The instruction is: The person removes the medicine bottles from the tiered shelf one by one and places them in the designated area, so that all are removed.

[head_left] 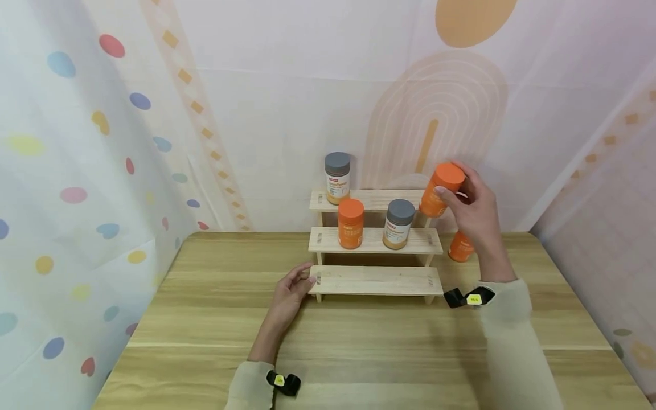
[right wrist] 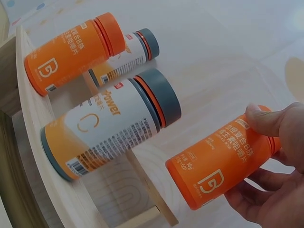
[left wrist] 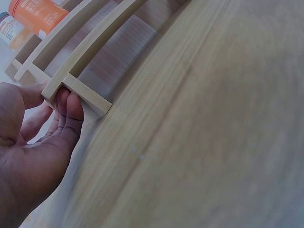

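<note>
Sleeves (head_left: 517,336) extend over the surface (head_left: 379,359); the left hand (head_left: 287,295) pinches the left end of the bottom shelf (head_left: 376,280). The right hand (head_left: 478,208) grips a tilted orange bottle (head_left: 435,196) between thumb and fingers, by the right end of the top shelf (head_left: 384,199), whose open middle runs left to a grey-capped bottle (head_left: 337,179).

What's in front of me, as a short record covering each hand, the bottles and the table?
Left hand: grips the left end of a pale wooden three-tier stand
Right hand: holds an orange cylindrical bottle near the right end of the top tier
Top tier: grey-lidded white-and-yellow cylindrical bottle, left
Middle tier: second orange bottle, left; second grey-lidded bottle, right
Wood-grain table: third orange bottle, partly hidden
</note>
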`<state>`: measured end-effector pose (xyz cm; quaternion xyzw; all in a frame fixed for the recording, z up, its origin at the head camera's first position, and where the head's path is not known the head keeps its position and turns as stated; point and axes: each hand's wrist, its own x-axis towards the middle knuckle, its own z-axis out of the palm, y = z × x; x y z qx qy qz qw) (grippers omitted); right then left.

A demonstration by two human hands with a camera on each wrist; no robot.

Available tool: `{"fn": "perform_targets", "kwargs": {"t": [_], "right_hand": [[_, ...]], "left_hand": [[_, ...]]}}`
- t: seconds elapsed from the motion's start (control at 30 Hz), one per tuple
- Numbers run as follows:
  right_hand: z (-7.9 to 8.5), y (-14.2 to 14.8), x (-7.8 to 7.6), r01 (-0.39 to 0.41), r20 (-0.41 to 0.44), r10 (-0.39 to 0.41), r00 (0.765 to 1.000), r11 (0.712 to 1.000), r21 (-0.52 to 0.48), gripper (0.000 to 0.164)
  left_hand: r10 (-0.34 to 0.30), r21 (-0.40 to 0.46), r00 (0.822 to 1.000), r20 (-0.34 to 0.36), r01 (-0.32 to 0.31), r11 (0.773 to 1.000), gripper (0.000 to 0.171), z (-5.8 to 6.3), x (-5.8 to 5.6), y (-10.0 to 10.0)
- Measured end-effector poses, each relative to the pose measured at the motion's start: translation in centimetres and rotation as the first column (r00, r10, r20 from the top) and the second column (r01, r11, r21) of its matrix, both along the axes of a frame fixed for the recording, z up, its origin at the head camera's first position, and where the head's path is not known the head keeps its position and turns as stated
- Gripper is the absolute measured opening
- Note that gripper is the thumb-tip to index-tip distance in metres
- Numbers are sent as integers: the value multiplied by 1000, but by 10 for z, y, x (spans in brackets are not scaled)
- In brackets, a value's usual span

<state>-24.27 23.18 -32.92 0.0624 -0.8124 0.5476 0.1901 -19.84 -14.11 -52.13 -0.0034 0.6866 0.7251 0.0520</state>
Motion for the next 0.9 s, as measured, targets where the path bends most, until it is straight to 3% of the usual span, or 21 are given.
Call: {"fn": "perform_targets", "kwargs": {"t": [0.37, 0.7, 0.9], "right_hand": [[-8, 23, 8, 35, -58, -37, 998, 999, -21, 64], [-15, 43, 9, 139, -39, -140, 989, 990, -28, 62], [-22, 58, 9, 180, 16, -180, 984, 982, -62, 65]], "left_hand": [[6, -12, 1000, -2, -6, 1000, 41, -1, 0, 0], [9, -12, 1000, -11, -9, 1000, 42, 0, -2, 0], [21, -25, 1000, -7, -21, 999, 41, 0, 0, 1]]}}
